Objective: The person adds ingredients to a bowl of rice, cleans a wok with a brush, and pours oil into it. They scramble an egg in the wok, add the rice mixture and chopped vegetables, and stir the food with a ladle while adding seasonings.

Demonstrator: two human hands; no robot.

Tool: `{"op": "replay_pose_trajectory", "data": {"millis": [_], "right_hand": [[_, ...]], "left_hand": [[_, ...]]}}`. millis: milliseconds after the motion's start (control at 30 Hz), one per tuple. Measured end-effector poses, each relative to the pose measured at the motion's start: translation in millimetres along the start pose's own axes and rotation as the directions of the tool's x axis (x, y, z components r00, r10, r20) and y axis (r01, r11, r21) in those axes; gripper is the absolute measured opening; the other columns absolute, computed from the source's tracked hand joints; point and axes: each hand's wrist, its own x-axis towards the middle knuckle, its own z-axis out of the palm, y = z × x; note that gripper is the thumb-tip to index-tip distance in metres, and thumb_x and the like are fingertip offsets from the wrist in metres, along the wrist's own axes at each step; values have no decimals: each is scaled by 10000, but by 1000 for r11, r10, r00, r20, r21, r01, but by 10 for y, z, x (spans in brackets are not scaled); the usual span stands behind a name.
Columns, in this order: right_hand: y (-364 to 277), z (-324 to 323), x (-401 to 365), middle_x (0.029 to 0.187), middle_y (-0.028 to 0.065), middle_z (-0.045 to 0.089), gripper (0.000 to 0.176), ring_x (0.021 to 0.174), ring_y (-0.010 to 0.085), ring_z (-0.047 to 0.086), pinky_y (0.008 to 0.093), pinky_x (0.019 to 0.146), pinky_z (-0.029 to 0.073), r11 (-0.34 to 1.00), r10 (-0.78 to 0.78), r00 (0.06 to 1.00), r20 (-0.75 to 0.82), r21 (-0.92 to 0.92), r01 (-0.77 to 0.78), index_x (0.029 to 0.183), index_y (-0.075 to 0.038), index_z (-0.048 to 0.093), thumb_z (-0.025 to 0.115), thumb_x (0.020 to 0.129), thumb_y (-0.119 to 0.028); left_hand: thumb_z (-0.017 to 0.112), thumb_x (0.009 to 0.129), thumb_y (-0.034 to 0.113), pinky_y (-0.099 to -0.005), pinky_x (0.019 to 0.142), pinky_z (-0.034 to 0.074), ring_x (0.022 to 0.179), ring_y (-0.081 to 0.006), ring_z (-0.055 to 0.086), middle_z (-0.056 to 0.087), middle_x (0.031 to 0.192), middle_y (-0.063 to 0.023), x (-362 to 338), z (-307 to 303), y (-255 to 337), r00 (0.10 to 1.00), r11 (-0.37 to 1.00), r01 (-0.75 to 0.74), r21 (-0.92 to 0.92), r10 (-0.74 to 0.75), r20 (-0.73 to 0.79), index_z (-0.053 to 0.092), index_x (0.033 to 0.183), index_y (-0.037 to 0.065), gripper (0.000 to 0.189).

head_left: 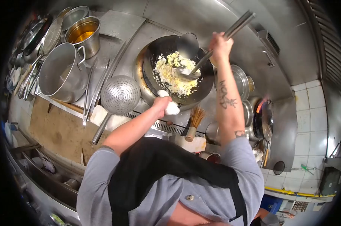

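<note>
A dark wok (158, 48) sits on the stove with yellow and white fried rice (166, 73) spread over its bottom; it looks mixed with egg. My left hand (161, 104) is closed round a folded white cloth (172, 109) at the wok's near rim. Whatever the cloth covers there is hidden. Above the wok's far right side, my right hand (220, 47) grips the long metal handle of a ladle (205, 57). The ladle's bowl rests down among the rice, tilted, with some rice on and around it.
Left of the wok lies a perforated strainer (120, 95), beside a large pot (62, 73) and a pot of amber liquid (82, 34). A bamboo brush (195, 122) stands near the front edge. Metal bowls (240, 81) are at the right, below a steel wall (268, 37).
</note>
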Motion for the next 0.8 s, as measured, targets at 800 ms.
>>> {"op": "replay_pose_trajectory", "data": {"millis": [800], "right_hand": [[333, -751, -503, 551, -27, 378, 276, 414, 93, 353, 281, 392, 285, 954, -22, 968, -248, 286, 95, 651, -120, 426, 556, 876, -29]], "left_hand": [[624, 800, 62, -418, 606, 583, 699, -277, 681, 650, 872, -149, 56, -42, -37, 996, 1000, 21, 21, -23, 84, 570, 1031, -73, 272]]}}
